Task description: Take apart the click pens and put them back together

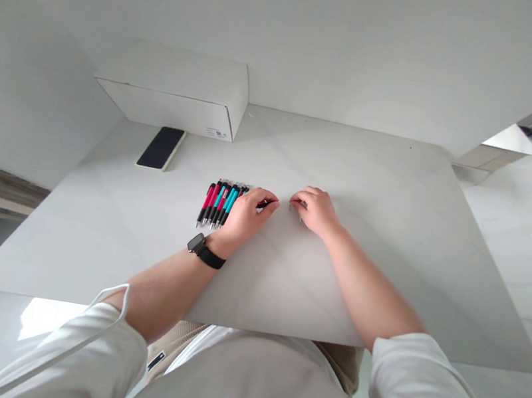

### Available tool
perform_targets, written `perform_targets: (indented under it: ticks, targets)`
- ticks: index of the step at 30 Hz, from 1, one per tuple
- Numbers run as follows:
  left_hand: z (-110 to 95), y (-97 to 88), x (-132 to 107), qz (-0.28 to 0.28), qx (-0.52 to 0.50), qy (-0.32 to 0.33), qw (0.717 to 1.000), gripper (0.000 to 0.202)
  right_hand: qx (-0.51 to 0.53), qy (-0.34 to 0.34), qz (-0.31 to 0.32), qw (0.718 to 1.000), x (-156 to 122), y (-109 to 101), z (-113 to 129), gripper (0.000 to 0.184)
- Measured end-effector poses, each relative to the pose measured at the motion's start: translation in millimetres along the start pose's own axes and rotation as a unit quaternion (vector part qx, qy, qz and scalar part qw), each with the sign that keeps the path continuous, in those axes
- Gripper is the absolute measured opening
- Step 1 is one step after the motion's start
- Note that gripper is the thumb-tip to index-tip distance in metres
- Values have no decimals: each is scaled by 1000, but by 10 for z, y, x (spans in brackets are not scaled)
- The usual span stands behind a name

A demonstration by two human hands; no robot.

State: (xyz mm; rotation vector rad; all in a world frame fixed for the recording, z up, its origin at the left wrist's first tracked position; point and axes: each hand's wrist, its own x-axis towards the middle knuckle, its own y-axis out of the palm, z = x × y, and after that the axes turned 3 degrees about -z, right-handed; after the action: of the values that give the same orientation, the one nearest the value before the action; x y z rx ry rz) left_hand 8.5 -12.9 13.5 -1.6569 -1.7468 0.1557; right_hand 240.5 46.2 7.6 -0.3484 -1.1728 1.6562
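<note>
Both hands are over the middle of a pale, faintly veined surface [397,199], close to each other but not touching, with a bare gap between their fingertips. The left hand [248,214] is closed in a pinch on a small dark piece [264,205], which shows between the thumb and the curled fingers; most of it is hidden. The right hand [317,210] has its fingers bent down toward the surface, and something thin shows at the tips, too small to identify; whether the fingers are clamped on it I cannot tell. Just beside the left hand, on its outer side, lies a tight row of pens, some pink [206,199] and some turquoise [231,200], all with black grips and silvery tips pointing toward the person; the hand covers part of the row's near end. A black watch [196,242] is strapped on the left wrist. Farther back on the left, a phone [161,147] with a dark screen lies just in front of a long white box [164,105], which stands against the wall [346,43].
</note>
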Motion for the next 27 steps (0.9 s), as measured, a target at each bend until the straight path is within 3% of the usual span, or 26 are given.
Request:
perform_targets:
  ticks: [7, 17, 19, 24, 27]
  targets:
    - [34, 21, -7, 3, -11, 2, 1000, 12, -37, 26, 20, 999, -8, 58, 26, 10]
    - [43, -2, -3, 39, -27, 24, 999, 15, 55, 62, -68, 994, -51, -78, 142, 23]
    - [66, 17, -13, 38, -39, 14, 998, 25, 112, 94, -42, 988, -93, -131, 244, 29]
    - [61, 49, -55, 39, -67, 42, 996, 36, 189, 147, 116, 964, -205, -227, 502, 44]
    - [34, 51, -70, 50, -62, 45, 996, 38, 206, 143, 131, 959, -216, -228, 529, 43]
